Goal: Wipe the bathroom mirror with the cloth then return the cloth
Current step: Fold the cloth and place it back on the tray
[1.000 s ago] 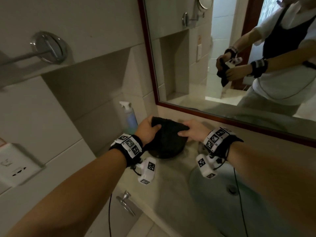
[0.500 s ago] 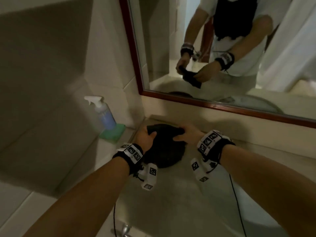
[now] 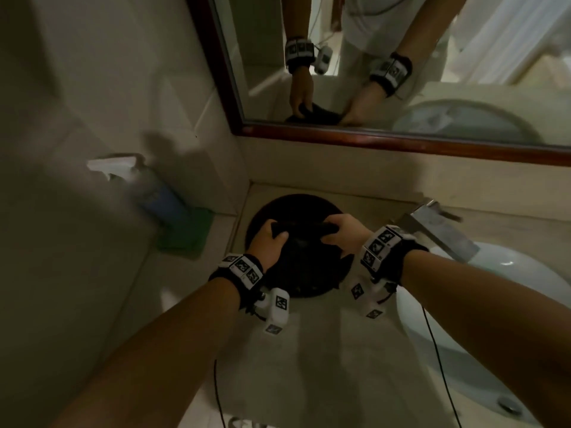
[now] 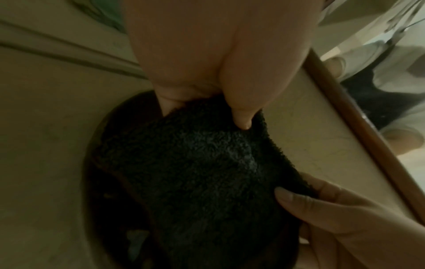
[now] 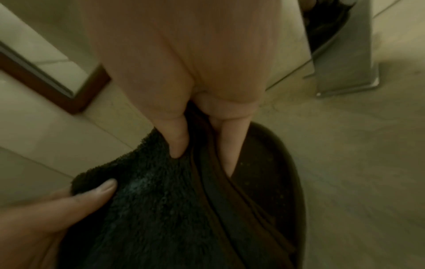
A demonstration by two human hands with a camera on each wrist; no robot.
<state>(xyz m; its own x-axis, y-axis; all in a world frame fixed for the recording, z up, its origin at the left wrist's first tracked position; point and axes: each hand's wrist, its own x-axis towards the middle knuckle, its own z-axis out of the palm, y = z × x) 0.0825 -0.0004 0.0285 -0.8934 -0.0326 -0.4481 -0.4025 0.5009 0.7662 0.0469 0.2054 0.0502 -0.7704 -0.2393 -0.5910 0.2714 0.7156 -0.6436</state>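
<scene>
The dark terry cloth (image 3: 304, 242) was pinched at its far corners by the left hand (image 3: 272, 242) and right hand (image 3: 343, 231), each grip closed on it, over a round dark tray (image 3: 293, 205) on the desk (image 3: 324, 350). The return step seemed in hand; lowering and release were judged next. Beyond stood the mirror (image 3: 401, 57).

Since the earlier pictures the head view has tipped downward: the mirror (image 3: 401, 66) now fills only the upper right of the frame. Both hands have lowered the cloth (image 3: 304, 242) onto the round dark tray (image 3: 296, 205) at frame centre. A faucet (image 3: 438, 233) has appeared at right.
</scene>
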